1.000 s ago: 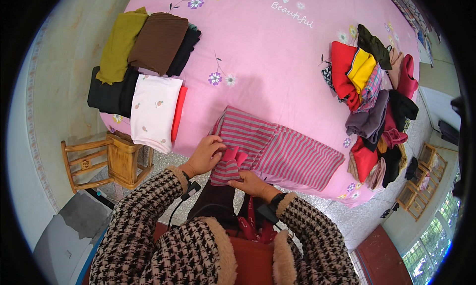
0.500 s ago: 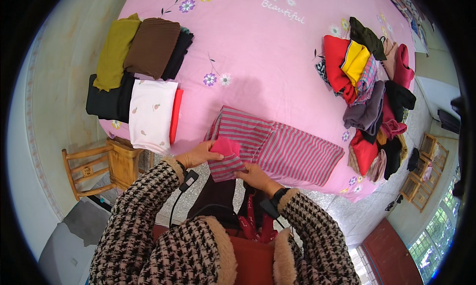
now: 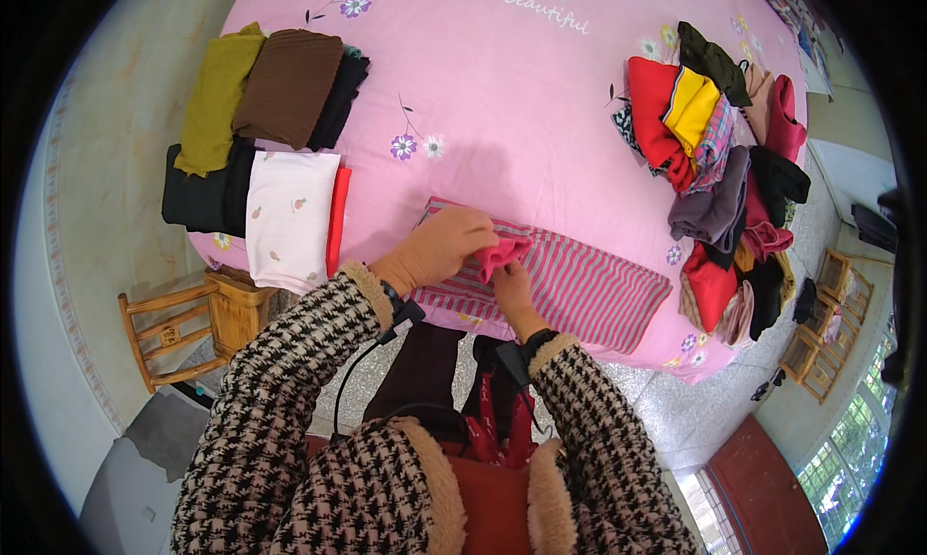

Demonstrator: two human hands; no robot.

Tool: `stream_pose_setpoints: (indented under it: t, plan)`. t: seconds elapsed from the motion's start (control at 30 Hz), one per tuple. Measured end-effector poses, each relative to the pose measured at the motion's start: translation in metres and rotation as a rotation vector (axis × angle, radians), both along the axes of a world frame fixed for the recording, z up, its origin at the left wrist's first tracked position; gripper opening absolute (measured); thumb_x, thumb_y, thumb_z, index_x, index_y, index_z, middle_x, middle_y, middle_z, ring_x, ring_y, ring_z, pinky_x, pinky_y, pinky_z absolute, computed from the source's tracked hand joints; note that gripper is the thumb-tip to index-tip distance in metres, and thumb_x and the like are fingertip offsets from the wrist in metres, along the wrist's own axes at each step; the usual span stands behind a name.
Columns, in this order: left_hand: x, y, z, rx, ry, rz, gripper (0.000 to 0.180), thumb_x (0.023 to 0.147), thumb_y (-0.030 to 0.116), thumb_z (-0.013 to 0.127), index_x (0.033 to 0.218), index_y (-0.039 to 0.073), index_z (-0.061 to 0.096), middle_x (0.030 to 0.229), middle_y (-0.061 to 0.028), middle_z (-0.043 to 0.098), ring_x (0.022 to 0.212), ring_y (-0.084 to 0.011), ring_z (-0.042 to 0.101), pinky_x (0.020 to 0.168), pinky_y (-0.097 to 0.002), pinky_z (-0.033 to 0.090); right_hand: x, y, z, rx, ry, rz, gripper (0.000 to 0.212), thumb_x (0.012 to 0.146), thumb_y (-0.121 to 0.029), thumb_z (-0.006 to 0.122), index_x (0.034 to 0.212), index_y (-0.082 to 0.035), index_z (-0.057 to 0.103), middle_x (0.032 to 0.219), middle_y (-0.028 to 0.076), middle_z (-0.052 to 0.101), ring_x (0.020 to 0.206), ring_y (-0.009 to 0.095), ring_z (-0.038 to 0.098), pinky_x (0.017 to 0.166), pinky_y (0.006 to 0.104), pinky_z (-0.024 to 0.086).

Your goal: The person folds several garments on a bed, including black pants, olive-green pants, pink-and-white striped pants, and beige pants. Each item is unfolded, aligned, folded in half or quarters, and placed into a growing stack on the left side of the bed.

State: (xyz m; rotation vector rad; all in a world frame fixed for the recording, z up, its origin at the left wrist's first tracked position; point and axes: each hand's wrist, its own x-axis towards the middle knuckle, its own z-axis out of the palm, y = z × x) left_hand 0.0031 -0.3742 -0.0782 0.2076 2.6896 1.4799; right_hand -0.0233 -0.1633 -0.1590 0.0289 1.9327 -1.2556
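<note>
Evidently, the left hand (image 3: 439,246) and right hand (image 3: 514,291) both pinch the pink end (image 3: 504,253) of the striped garment (image 3: 597,291), probably to control its bunched cloth; the rest lies flat along the bed's near edge, presumably for easy reach.

The garment (image 3: 601,287) is striped pink and grey, the bedsheet (image 3: 521,101) floral pink, the sleeves (image 3: 280,362) black-and-beige houndstooth.

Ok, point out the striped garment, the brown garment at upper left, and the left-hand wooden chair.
Striped garment (image 3: 601,291): head view, on its right half.
Brown garment (image 3: 290,87): head view, middle of its top.
Wooden chair (image 3: 238,314): head view, on its seat.
</note>
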Motion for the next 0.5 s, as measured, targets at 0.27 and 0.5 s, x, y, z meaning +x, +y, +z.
stream_pose_setpoints:
  t: [0.27,0.5]
  plan:
    - [0.086,0.036,-0.020,-0.229,-0.054,-0.106,0.034,0.070,0.003,0.059,0.103,0.006,0.059,0.124,-0.0122,0.051,0.119,-0.0316,0.045,0.101,-0.0437,0.034,0.001,0.010,0.037,0.311,0.463,0.202,0.021,0.086,-0.007,0.050,0.106,0.000,0.055,0.094,0.020,0.059,0.089,0.035,0.057,0.080,0.0401,0.045]
    - [0.096,0.029,-0.041,-0.235,-0.201,0.689,0.043,0.077,0.014,0.061,0.116,-0.001,0.048,0.122,-0.0217,0.050,0.117,-0.0362,0.045,0.097,-0.0439,0.037,0.031,-0.020,0.050,0.114,0.489,0.359,0.038,0.084,-0.004,0.052,0.120,0.003,0.042,0.114,0.027,0.044,0.107,0.041,0.045,0.092,0.0447,0.040]
